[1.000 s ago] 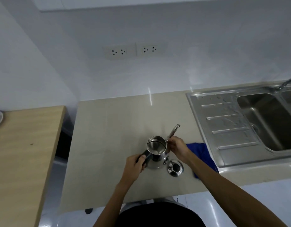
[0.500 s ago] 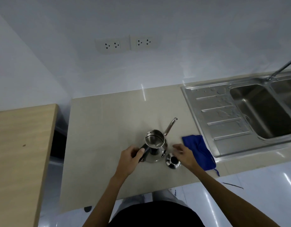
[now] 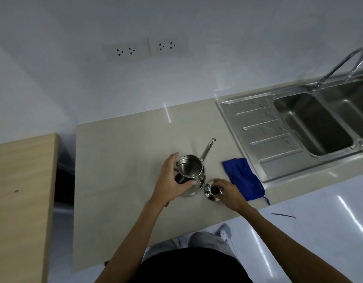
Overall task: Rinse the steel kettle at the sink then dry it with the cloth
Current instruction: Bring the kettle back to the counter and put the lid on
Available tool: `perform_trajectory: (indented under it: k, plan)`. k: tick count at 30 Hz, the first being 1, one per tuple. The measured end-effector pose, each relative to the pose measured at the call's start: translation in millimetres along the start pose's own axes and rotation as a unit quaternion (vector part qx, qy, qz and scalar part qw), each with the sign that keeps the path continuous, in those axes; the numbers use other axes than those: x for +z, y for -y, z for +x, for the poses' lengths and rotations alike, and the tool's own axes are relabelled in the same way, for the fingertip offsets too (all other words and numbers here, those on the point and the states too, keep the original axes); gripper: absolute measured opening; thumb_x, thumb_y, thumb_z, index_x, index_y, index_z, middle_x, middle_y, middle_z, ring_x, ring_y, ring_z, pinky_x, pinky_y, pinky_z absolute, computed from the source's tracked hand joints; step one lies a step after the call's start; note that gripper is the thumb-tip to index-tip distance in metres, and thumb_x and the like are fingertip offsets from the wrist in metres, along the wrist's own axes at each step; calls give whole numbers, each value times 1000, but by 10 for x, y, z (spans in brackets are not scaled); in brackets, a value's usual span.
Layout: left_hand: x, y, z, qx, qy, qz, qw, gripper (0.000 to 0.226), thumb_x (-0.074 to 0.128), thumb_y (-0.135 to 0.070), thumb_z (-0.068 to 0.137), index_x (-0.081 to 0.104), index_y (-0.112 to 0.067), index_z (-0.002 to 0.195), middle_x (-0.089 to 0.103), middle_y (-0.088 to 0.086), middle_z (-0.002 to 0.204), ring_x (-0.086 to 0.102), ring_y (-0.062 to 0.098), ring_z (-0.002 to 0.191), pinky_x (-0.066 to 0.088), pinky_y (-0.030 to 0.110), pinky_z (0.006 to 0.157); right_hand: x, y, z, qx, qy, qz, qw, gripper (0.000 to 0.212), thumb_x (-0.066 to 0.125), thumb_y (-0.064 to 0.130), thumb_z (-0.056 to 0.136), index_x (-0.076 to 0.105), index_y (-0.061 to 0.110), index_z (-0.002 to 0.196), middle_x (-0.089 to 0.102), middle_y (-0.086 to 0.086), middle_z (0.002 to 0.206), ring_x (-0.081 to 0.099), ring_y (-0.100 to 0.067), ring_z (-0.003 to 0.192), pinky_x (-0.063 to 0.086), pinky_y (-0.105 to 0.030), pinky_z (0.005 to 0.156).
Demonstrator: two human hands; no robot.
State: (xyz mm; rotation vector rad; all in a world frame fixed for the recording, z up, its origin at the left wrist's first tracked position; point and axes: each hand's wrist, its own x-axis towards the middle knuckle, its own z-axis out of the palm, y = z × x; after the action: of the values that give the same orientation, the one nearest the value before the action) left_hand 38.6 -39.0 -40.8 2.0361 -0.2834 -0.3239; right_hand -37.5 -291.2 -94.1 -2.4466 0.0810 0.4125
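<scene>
The steel kettle (image 3: 189, 167) stands upright and lidless on the beige countertop (image 3: 119, 160), its thin spout pointing to the far right. My left hand (image 3: 169, 180) wraps around its near-left side, thumb across the black handle and fingers behind the body. The kettle's lid (image 3: 208, 194) lies on the counter just right of the kettle. My right hand (image 3: 231, 193) pinches the lid's black knob. A blue cloth (image 3: 243, 178) lies crumpled to the right of the lid, beside the sink's drainboard.
A steel sink (image 3: 258, 123) with a wet ribbed drainboard and two basins fills the right side, with a curved faucet (image 3: 340, 64) behind it. A wooden table (image 3: 19, 190) stands to the left across a gap. Wall outlets (image 3: 145, 50) sit above the counter.
My right hand left the kettle's spout side, dropped to the lid and took its knob. My left hand shifted from a fist on the handle to a wider wrap around the kettle.
</scene>
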Motion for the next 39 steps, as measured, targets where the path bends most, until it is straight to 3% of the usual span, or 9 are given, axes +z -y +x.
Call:
perform_trajectory:
  k: [3, 6, 10, 13, 17, 23, 27, 32, 39]
  plan:
    - [40, -17, 28, 8, 0, -1, 1000, 103, 84, -60, 62, 28, -45, 147, 37, -27, 145, 43, -8, 125, 32, 1, 99, -22, -19, 10, 11, -15, 15, 1000, 31, 74, 2, 83, 68, 5, 114, 61, -11, 133, 56, -25, 126, 43, -32, 108]
    - [71, -15, 44, 15, -4, -2, 1000, 96, 86, -55, 63, 32, -52, 142, 41, -28, 142, 43, 0, 133, 42, 21, 108, -124, -15, -2, 29, -46, 38, 998, 28, 74, 2, 84, 67, 5, 111, 59, -12, 137, 59, -24, 124, 43, -21, 99]
    - [83, -2, 44, 4, -2, 1, 1000, 97, 85, -57, 62, 31, -54, 141, 42, -23, 145, 42, -2, 134, 42, 27, 110, -474, 93, -51, 38, -119, 76, 989, 24, 73, 10, 87, 64, 11, 109, 62, -4, 134, 64, -12, 100, 43, -5, 81]
    - [100, 2, 26, -8, 1, 7, 1000, 101, 84, -61, 62, 28, -51, 145, 39, -25, 148, 42, -2, 136, 42, 33, 112, -801, 314, -72, -9, -164, 137, 977, 19, 73, 9, 85, 61, 12, 99, 62, 8, 134, 61, -3, 113, 42, -1, 91]
    - [104, -11, 15, -18, -3, 7, 1000, 101, 85, -58, 63, 28, -48, 146, 42, -20, 149, 45, 4, 135, 46, 39, 109, -1047, 780, -5, -102, -133, 183, 969, 23, 72, 15, 87, 61, 14, 107, 61, 19, 133, 56, 6, 122, 43, -9, 101]
    - [77, -97, 6, -43, 7, 0, 999, 98, 84, -54, 65, 34, -33, 147, 52, -11, 142, 54, 13, 128, 50, 44, 101, -876, 1234, 346, -192, -66, 109, 973, 24, 72, 11, 88, 59, 7, 108, 60, 1, 138, 57, -6, 123, 43, -9, 99]
    - [56, -155, 4, -60, 12, -5, 998, 96, 84, -54, 63, 37, -34, 144, 57, -13, 135, 59, 13, 121, 53, 45, 96, -763, 1263, 451, -205, -29, 72, 976, 21, 69, 11, 90, 56, 7, 107, 58, 0, 140, 58, -12, 122, 38, 1, 93]
    - [58, -152, -13, -87, 23, -2, 996, 110, 84, -55, 62, 26, -29, 152, 45, -10, 150, 49, 14, 134, 47, 44, 106, -690, 1226, 484, -200, 13, 63, 978, 20, 65, 9, 92, 53, 11, 108, 55, 0, 142, 53, -15, 130, 39, 1, 94]
    - [59, -156, -15, -86, 18, 1, 996, 107, 83, -55, 62, 29, -31, 150, 46, -13, 148, 51, 13, 131, 49, 43, 104, -700, 1224, 490, -205, 32, 44, 977, 20, 63, 9, 94, 50, 12, 109, 53, -3, 143, 57, -19, 125, 44, -2, 91]
